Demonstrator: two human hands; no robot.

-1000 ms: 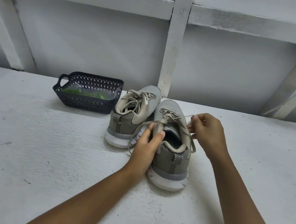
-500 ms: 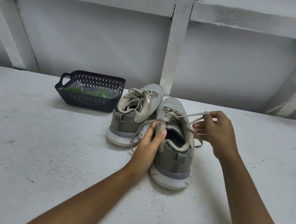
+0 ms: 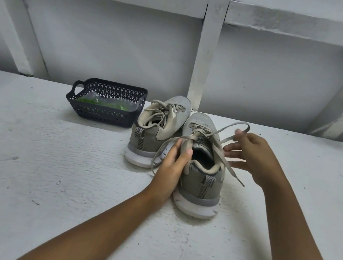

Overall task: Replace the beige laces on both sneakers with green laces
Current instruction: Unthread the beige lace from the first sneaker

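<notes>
A: Two to deal with: near sneaker [image 3: 201,175] and far sneaker [image 3: 159,128], set side by side on the white surface [image 3: 27,152], heels toward the head camera. Worked on which?

B: The near one. Gripped at the collar by the left hand [image 3: 171,166], thumb inside, fingers curled round the outside. Probably braced that way against the pull.

A: And the right hand [image 3: 251,156]?

B: Hovered just right of the tongue, fingers spread and blurred. Saw the beige lace [image 3: 231,126] drawn up in a loop past the fingertips, with one end trailing down the side. Could not tell whether pinched or merely hooked.

A: Far sneaker?

B: Touched by neither hand, laced loosely in beige.

A: Green laces [image 3: 111,105]?

B: Lay bagged in the dark basket [image 3: 100,116], just left of the far sneaker. Likely kept within reach for threading later. Judged the unlacing barely begun.
</notes>
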